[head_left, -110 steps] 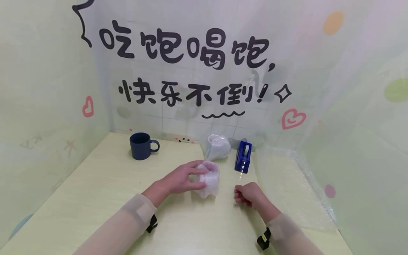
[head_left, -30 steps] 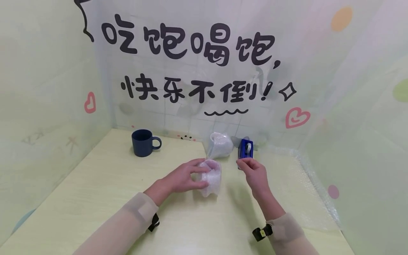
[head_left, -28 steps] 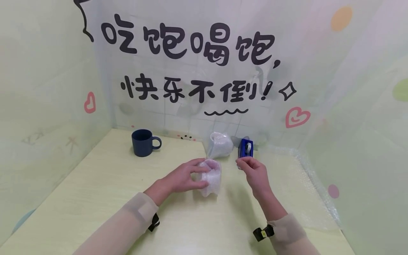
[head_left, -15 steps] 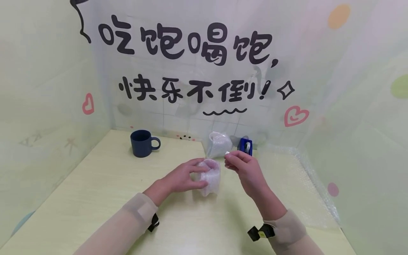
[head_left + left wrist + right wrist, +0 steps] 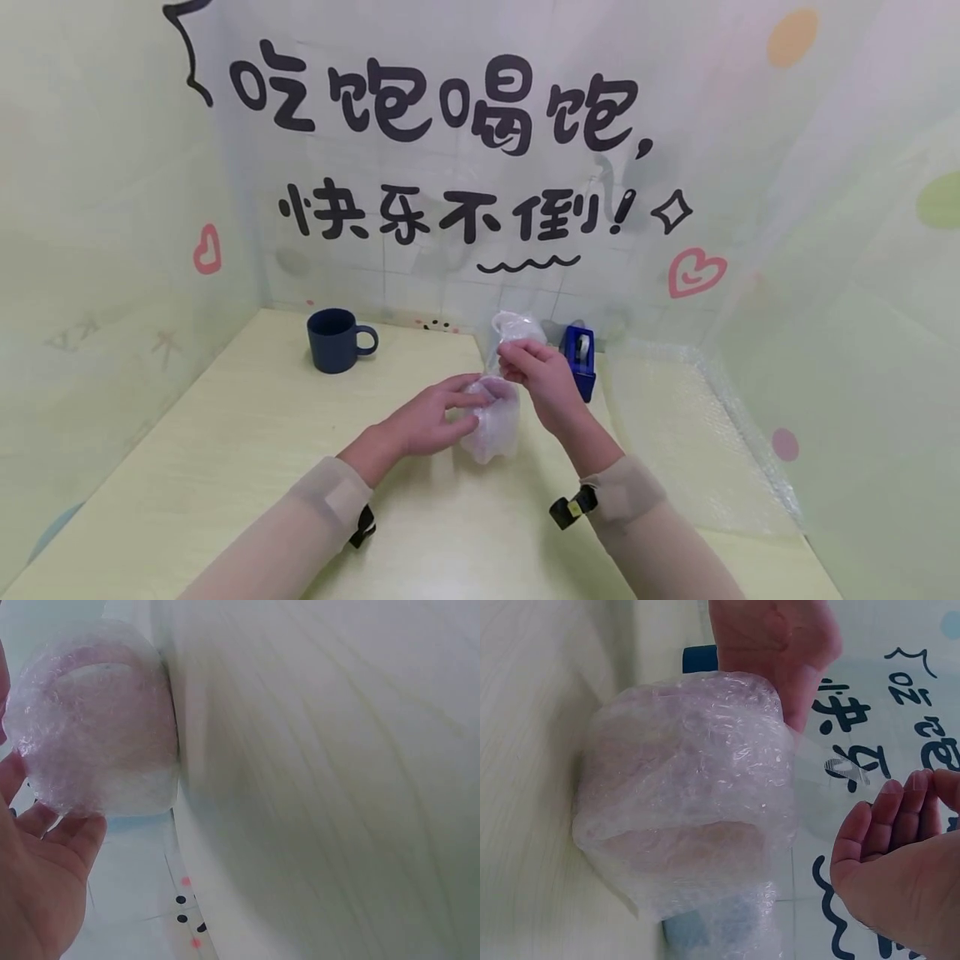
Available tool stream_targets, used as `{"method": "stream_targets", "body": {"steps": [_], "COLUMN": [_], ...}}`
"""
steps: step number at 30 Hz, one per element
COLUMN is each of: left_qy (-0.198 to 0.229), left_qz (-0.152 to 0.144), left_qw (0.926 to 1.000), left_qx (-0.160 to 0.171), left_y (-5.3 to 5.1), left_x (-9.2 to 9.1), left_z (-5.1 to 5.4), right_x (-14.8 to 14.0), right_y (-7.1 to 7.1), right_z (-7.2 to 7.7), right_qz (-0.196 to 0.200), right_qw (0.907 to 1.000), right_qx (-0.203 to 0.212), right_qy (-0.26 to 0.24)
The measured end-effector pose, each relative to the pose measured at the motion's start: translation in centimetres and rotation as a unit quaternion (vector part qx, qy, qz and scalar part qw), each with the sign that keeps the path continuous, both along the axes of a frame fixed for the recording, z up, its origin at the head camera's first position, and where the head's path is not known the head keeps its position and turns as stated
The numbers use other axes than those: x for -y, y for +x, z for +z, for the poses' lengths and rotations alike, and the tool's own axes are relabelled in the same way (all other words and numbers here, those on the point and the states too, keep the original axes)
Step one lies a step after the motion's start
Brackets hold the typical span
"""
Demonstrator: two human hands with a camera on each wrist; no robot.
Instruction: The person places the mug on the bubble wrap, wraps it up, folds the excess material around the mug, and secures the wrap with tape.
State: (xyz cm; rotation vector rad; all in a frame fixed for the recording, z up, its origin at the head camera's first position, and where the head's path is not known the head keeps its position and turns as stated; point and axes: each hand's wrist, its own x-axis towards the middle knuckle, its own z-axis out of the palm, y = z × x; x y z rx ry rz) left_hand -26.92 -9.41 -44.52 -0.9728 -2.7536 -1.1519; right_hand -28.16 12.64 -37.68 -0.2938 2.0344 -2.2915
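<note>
A pinkish cup in bubble wrap [image 5: 491, 433] stands on the table in the middle of the head view. My left hand [image 5: 427, 421] holds it from the left, thumb and fingers around its side. Above its right edge, my right hand [image 5: 543, 383] pinches a strip of clear tape [image 5: 844, 769], which reaches towards the wrap in the right wrist view. Whether the strip sticks to the wrap is hard to tell. Behind the right hand is a second bubble-wrapped cup [image 5: 517, 327], partly hidden. To its right stands a blue tape dispenser [image 5: 579, 362].
At the back left stands a dark blue mug [image 5: 332, 342], handle to the right. A sheet of bubble wrap [image 5: 697, 450] lies flat along the table's right side. Printed curtain walls [image 5: 450, 283] enclose the table [image 5: 247, 442] at the back and sides.
My right hand drew tape from the dispenser, came away with a short strip, and moved left over the wrapped cup. The left hand stays on the cup, its thumb slightly shifted.
</note>
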Motion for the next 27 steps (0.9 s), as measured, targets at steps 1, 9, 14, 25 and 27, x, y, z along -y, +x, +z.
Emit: {"method": "stream_targets", "body": {"steps": [1,9,14,25,27], "left_qy": [0.001,0.022,0.023,0.051,0.061], "left_qz": [0.005,0.063,0.078,0.098,0.1], "left_qw": [1.0,0.9978,0.9966,0.9937,0.9929], "left_qx": [0.007,-0.004,-0.01,-0.019,-0.021], "left_y": [0.0,0.0,-0.1,0.0,-0.1], "left_x": [-0.1,-1.7,-2.2,-2.7,-2.9], "left_z": [0.1,0.1,0.4,-0.1,0.0], "right_x": [0.0,0.0,-0.1,-0.5,-0.6], "right_y": [-0.2,-1.1,-1.8,-3.0,-3.3], "right_z": [0.0,-0.8,-1.4,-2.4,-2.7], "right_qz": [-0.002,-0.01,-0.004,-0.012,-0.022], "right_qw": [1.0,0.9997,0.9993,0.9972,0.9958], "right_qx": [0.001,0.016,0.019,0.01,-0.001], "right_qy": [0.0,0.017,0.031,0.073,0.089]}}
